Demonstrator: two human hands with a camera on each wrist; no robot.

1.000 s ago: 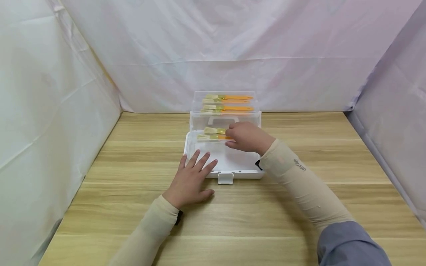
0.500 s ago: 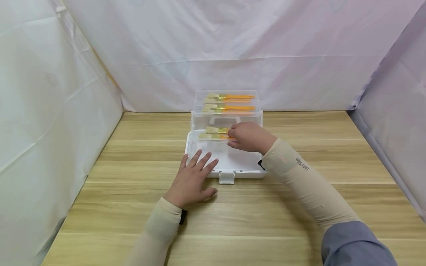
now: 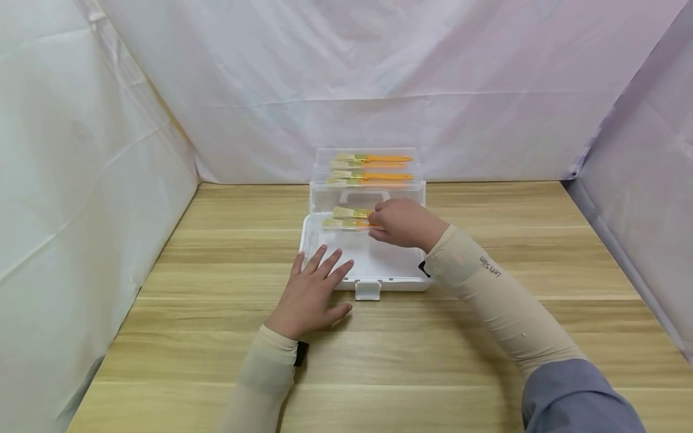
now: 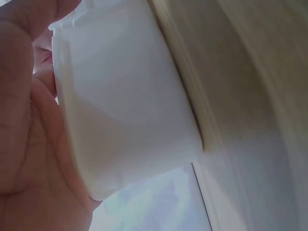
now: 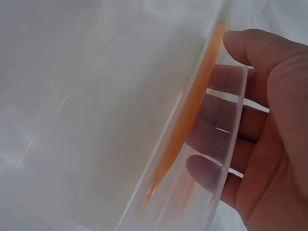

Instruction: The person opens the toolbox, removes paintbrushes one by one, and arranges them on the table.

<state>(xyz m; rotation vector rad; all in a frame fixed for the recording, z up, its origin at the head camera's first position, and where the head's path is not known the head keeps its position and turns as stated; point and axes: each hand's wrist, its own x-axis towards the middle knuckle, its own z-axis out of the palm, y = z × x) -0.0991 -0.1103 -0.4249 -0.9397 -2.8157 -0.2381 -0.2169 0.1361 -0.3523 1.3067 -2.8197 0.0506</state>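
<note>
A wood-grain tabletop (image 3: 487,210), pale yellow-brown with streaks running from side to side, spreads across the lower part of the head view. Behind it hangs a white back sheet (image 3: 379,66), creased crosswise and faintly tinted pink toward the right. A left sheet (image 3: 81,150), whitish and wrinkled, and a right sheet (image 3: 644,186) close off the sides. A thin yellow strip (image 3: 172,120) marks the left corner; a greyish band (image 3: 582,201) borders the tabletop's right edge.

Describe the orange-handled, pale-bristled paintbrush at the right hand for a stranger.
Find the white plastic box on the wood-grain table. Below the upper paintbrushes at its back, the orange-handled paintbrush alone is pinched by the right hand.
</note>
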